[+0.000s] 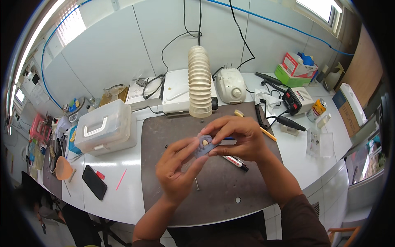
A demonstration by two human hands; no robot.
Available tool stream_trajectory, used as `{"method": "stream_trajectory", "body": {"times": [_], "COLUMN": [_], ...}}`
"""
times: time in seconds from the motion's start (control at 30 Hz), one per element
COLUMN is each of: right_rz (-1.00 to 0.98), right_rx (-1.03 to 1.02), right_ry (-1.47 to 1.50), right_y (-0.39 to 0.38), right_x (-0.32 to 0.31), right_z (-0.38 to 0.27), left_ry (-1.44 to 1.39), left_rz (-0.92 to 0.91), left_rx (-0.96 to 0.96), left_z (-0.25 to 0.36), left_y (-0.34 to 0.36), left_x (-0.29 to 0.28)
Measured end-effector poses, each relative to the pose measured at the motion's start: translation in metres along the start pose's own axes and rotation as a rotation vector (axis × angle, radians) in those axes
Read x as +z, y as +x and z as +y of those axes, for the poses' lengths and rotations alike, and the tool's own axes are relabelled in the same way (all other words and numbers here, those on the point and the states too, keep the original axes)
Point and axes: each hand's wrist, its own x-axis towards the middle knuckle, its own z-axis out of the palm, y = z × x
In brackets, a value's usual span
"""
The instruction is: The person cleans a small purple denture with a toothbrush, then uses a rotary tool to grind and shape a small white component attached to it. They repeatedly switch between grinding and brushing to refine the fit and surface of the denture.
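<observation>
Over the dark brown mat, a small grey-purple dental model is held between my two hands. A cream-coloured tooth crown shows on it. My left hand has its fingers and thumb closed on the model's left side. From the right, my right hand grips it with thumb and fingertips, partly covering it. Beneath my right hand lies a white marker with a black cap. A yellow stick-like tool sticks out beyond that hand, and a thin metal tool lies below my left hand.
A ribbed cream hose hangs just beyond my hands. Left of the mat are a clear-lidded toolbox and a black phone. Rightward sit a handpiece control box, a black handpiece and a can.
</observation>
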Motion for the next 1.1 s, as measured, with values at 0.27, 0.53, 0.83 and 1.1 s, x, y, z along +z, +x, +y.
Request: {"method": "stream_trajectory", "body": {"times": [0.27, 0.53, 0.83, 1.1], "right_rz": [-0.013, -0.004, -0.02, 0.06], "right_rx": [-0.19, -0.267, -0.298, -0.32], "right_ry": [-0.267, -0.437, -0.449, -0.285], "right_y": [0.005, 0.002, 0.004, 0.0], "right_x": [0.001, 0.005, 0.004, 0.002], "right_z": [-0.019, -0.026, -0.034, -0.069], "left_ry": [0.291, 0.364, 0.406, 0.282], "left_rz": [-0.121, -0.152, -0.213, -0.283], "left_rx": [0.343, 0.364, 0.39, 0.352], "left_z": [-0.003, 0.007, 0.011, 0.067], "left_y": [0.013, 0.02, 0.019, 0.036], "left_x": [-0.015, -0.016, -0.022, -0.014]}}
